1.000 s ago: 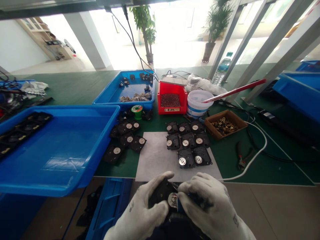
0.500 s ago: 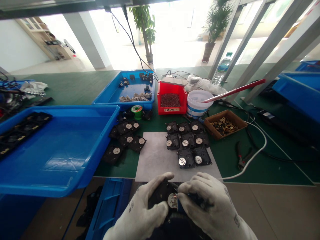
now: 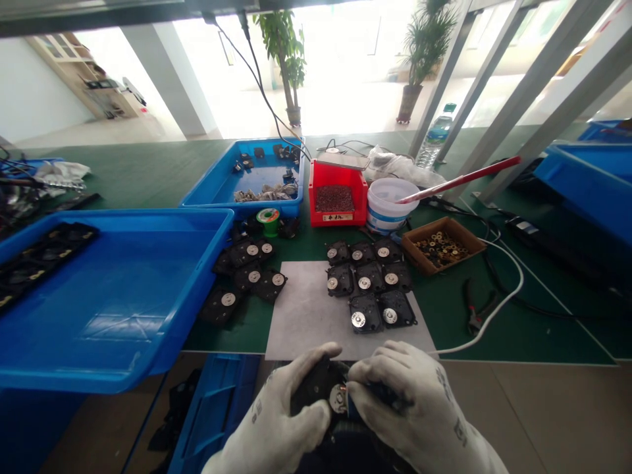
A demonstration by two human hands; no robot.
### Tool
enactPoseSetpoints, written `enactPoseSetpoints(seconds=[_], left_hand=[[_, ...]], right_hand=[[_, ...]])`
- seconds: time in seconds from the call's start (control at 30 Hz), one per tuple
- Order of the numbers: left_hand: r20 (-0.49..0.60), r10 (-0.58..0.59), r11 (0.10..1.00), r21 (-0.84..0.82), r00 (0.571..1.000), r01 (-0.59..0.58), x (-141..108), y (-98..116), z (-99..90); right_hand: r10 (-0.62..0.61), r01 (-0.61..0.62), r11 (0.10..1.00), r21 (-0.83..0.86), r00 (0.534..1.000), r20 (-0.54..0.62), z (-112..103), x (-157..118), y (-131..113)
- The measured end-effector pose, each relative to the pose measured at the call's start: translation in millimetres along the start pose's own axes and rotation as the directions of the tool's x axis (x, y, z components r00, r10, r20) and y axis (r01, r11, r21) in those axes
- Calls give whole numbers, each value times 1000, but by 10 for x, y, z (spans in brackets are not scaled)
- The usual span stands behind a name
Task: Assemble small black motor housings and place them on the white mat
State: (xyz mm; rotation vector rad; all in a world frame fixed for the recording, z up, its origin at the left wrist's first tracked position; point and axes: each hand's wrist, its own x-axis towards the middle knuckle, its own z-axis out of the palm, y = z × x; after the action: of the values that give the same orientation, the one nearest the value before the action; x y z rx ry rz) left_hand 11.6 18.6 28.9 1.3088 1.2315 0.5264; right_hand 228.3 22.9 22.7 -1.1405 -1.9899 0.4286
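Both my gloved hands are close together at the bottom of the view, in white work gloves with dark smudges. My left hand [image 3: 281, 411] grips a black plastic unit [image 3: 316, 382] that has a round silver metal disc [image 3: 338, 398]. My right hand [image 3: 407, 401] pinches a blue and black tool [image 3: 375, 395] against the unit, right next to the disc. My fingers hide most of the tool and its tip. Just ahead of my hands lies a grey sheet [image 3: 306, 309] with several similar black units [image 3: 370, 283] on it.
More black units [image 3: 244, 270] lie on the green mat [image 3: 449, 336] left of the sheet. A large blue tray [image 3: 123, 329] stands left, a red bin [image 3: 338, 214] and white bucket [image 3: 385, 204] behind. A brown box of brass rings [image 3: 439, 247], pliers [image 3: 474, 306] and a white cable [image 3: 498, 309] lie right.
The whole scene has shifted slightly left and the view has tilted a little as my head moved. My hands keep their hold on the unit, with only small movement.
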Motion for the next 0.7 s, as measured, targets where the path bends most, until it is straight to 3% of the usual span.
enactPoseSetpoints(seconds=[0.7], left_hand=[[-71, 43, 992, 124, 997, -34, -39, -38, -52]], right_hand=[[3, -3, 1000, -8, 1000, -15, 39, -16, 11]])
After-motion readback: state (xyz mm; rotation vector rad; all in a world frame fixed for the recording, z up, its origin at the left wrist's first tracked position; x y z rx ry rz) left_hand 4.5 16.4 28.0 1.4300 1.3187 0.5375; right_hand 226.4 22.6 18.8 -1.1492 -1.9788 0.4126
